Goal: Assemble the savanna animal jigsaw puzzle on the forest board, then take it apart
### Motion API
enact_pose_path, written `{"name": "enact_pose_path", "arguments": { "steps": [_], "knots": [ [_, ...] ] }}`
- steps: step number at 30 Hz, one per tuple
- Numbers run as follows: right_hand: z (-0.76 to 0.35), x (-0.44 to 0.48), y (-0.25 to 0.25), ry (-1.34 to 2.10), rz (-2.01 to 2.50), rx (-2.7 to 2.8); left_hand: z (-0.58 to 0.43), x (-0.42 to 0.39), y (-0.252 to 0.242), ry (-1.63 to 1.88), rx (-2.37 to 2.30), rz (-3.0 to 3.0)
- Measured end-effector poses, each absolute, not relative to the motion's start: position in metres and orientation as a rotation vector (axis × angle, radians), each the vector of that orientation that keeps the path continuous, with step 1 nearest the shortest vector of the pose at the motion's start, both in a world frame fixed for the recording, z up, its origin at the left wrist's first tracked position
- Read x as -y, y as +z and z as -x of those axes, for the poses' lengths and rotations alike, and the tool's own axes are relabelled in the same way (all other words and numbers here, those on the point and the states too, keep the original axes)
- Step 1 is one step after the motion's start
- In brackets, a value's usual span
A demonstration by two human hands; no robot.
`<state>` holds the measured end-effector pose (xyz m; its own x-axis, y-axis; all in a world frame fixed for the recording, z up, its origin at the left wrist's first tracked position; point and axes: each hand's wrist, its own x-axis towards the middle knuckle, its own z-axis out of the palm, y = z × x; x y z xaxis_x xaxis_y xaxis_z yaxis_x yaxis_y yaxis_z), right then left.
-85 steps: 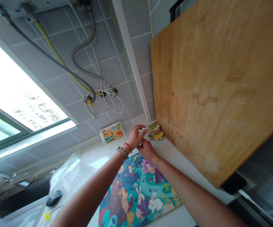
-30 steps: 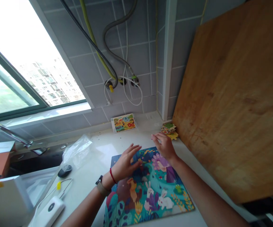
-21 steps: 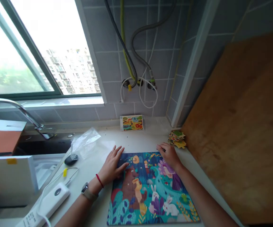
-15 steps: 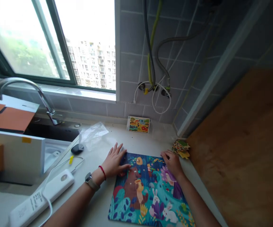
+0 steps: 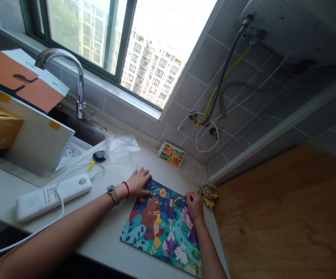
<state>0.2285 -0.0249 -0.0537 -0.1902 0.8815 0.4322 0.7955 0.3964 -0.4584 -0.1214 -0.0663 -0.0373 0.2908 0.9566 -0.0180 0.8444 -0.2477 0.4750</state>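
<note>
A colourful jigsaw puzzle [image 5: 156, 223] with a bear, rabbits and plants lies flat on the white counter, with faint seams across its picture. My left hand [image 5: 139, 184] rests at its upper left corner, fingers spread, the thumb lying on the picture. At the upper right corner, my right hand [image 5: 195, 206] has its fingers curled in over the edge; the fingertips are partly hidden. Just beyond that hand is a loose pile of puzzle pieces [image 5: 208, 195]. A small picture card [image 5: 171, 154] leans near the wall behind the puzzle.
To the left lie a white power bank [image 5: 54, 195] with a cable, a dark computer mouse [image 5: 99, 155] and a clear plastic bag [image 5: 123, 147]. A sink with a tap [image 5: 80, 85] holds boxes [image 5: 0, 126]. A wooden panel [image 5: 287, 217] borders the right side.
The camera view has tilted and swung, so the counter appears slanted. Both hands keep their places at the puzzle's upper corners.
</note>
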Motion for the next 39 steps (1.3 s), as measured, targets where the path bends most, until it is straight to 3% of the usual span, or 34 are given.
{"name": "enact_pose_path", "arguments": {
  "steps": [26,34,36,39],
  "knots": [
    [-0.222,0.033,-0.044,0.133,1.391,2.029,0.124,0.057,-0.037,0.840,-1.360,-2.055],
    [-0.157,0.038,-0.038,0.563,1.295,2.080,0.125,0.053,-0.039,0.910,-1.314,-1.896],
    [-0.135,0.041,-0.044,0.828,1.264,1.917,0.126,0.052,-0.040,0.920,-1.287,-1.846],
    [-0.116,0.047,-0.051,0.902,1.260,1.799,0.126,0.051,-0.041,0.945,-1.250,-1.761]
  ]
}}
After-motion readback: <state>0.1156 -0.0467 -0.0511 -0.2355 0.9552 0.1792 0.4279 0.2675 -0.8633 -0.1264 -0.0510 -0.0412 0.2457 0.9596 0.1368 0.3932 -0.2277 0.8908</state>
